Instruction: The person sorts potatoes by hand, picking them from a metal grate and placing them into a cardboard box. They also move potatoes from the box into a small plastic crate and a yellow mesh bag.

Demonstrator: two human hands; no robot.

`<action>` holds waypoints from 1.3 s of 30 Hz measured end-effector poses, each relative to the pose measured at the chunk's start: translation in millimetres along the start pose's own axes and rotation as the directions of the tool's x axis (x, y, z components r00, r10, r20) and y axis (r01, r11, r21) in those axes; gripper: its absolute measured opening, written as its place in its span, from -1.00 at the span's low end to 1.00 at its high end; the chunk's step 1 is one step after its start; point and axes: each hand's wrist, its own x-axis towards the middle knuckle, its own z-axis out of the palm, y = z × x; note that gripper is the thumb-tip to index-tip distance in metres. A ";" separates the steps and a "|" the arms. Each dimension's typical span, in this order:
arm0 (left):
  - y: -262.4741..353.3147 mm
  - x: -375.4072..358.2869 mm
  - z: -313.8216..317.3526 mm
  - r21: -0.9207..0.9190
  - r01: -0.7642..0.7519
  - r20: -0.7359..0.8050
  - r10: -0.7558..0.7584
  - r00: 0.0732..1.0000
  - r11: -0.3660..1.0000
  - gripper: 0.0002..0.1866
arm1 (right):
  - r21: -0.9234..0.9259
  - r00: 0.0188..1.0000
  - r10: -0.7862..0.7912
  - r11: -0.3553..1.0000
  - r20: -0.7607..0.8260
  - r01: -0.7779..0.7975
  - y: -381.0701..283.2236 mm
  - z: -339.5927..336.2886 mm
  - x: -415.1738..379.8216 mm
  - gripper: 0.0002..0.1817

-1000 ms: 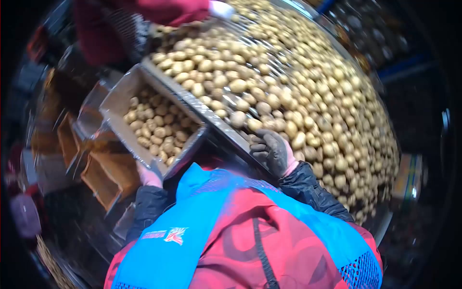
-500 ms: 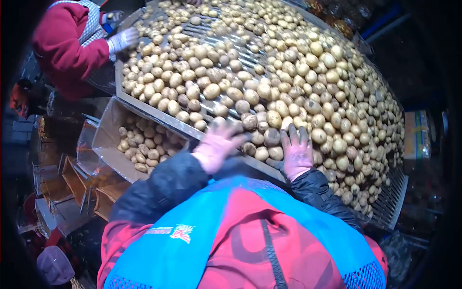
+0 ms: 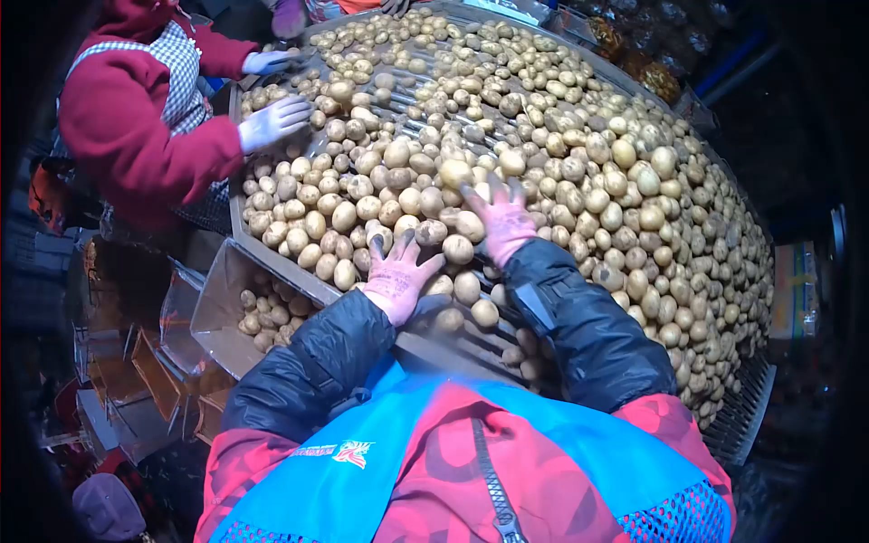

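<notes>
Many potatoes [image 3: 625,217] cover a slatted sorting table [image 3: 747,412] in front of me. My left hand [image 3: 396,279], in a pink glove with dark fingertips, rests near the front edge with its fingers spread against nearby potatoes. Farther forward and to the right, my right hand [image 3: 503,222] reaches in among the potatoes, fingers apart, touching some of them. Neither hand is closed around a potato. Between my forearms a few loose potatoes [image 3: 466,303] lie on bare slats.
A plastic-lined box [image 3: 217,317] holding potatoes stands below the table's left front edge. At the left, a co-worker in a red top has white-gloved hands [image 3: 274,124] over the potatoes. Another person's dark glove [image 3: 396,7] shows at the far edge. A cardboard box [image 3: 792,290] is at the right.
My right hand has moved forward and left, deeper into the potatoes. My left hand has shifted slightly left and down. Slats show where potatoes lay near me. The co-worker's hands reach farther in.
</notes>
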 end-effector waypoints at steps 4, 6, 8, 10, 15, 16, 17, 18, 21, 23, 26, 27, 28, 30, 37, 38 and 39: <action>-18.2 18.9 -29.1 -0.010 0.116 0.002 -0.116 0.993 0.993 -0.33 | -0.076 0.981 -0.162 0.985 -0.103 0.154 -22.9 18.5 66.8 -0.18; -47.3 35.8 -25.9 -0.076 0.189 0.008 -0.189 0.982 0.979 -0.37 | -0.072 0.976 -0.158 0.986 -0.148 0.149 -26.9 27.0 103.6 -0.22; -66.3 52.7 -42.2 -0.106 0.195 0.070 -0.188 0.980 0.975 -0.37 | -0.033 0.989 -0.109 0.994 -0.099 0.106 -30.4 18.4 140.1 -0.17; -77.0 63.8 -51.2 -0.092 0.267 0.104 -0.258 0.961 0.959 -0.39 | 0.054 0.999 -0.031 0.998 -0.012 0.031 -36.5 -4.2 161.3 -0.10; -95.0 33.2 -29.2 -0.060 0.119 -0.087 -0.124 0.989 0.991 -0.43 | 0.061 0.987 -0.157 0.985 -0.026 0.159 10.5 -10.5 143.0 -0.11; -96.2 22.9 -28.9 -0.090 0.067 -0.155 -0.080 0.985 0.994 -0.48 | 0.101 0.987 -0.135 0.984 -0.081 0.143 25.9 -22.0 121.2 -0.14; -94.5 15.6 -35.9 -0.152 0.046 -0.201 -0.076 0.977 0.987 -0.54 | 0.043 0.984 -0.124 0.991 -0.131 0.130 40.2 -35.7 98.6 -0.17; -98.4 10.8 -36.8 -0.224 0.025 -0.288 -0.091 0.953 0.974 -0.56 | 0.058 0.993 -0.032 0.998 -0.110 0.039 53.3 -45.7 79.8 -0.16; -112.9 30.9 -63.5 -0.232 -0.046 -0.535 -0.088 0.840 0.972 -0.63 | 0.108 0.984 0.149 0.984 -0.094 -0.139 75.0 -43.3 43.0 -0.18; -140.2 65.8 -68.8 -0.191 0.009 -0.589 -0.122 0.799 0.982 -0.59 | 0.057 0.990 0.133 0.990 -0.045 -0.130 71.8 -45.1 37.8 -0.18; -178.5 131.2 -77.0 -0.116 0.147 -0.509 -0.186 0.841 0.982 -0.51 | 0.034 0.981 -0.092 0.995 -0.174 0.099 53.2 -24.5 56.6 -0.23; -193.0 151.2 -74.8 -0.109 0.129 -0.477 -0.166 0.863 0.986 -0.46 | 0.044 0.973 -0.131 0.989 -0.191 0.142 41.4 -18.2 69.6 -0.26; -199.4 169.7 -75.4 -0.081 0.182 -0.400 -0.199 0.894 0.980 -0.42 | 0.063 0.969 -0.160 0.983 -0.188 0.174 25.1 -20.5 83.0 -0.29; -205.4 194.8 -71.3 -0.014 0.266 -0.253 -0.260 0.932 0.964 -0.34 | 0.103 0.966 -0.206 0.969 -0.156 0.224 -5.8 -22.0 114.8 -0.31; -191.9 149.4 -69.3 -0.182 0.265 -0.112 -0.288 0.951 0.947 -0.46 | -0.007 0.940 -0.296 0.954 -0.167 0.299 -49.8 14.2 203.1 -0.24; -183.8 137.5 -77.1 -0.161 0.238 -0.003 -0.241 0.970 0.958 -0.46 | 0.010 0.941 -0.295 0.954 -0.168 0.301 -50.5 18.5 209.2 -0.24; -178.3 131.4 -87.9 -0.144 0.207 0.105 -0.193 0.976 0.968 -0.47 | 0.037 0.946 -0.291 0.954 -0.140 0.299 -50.7 22.1 214.9 -0.25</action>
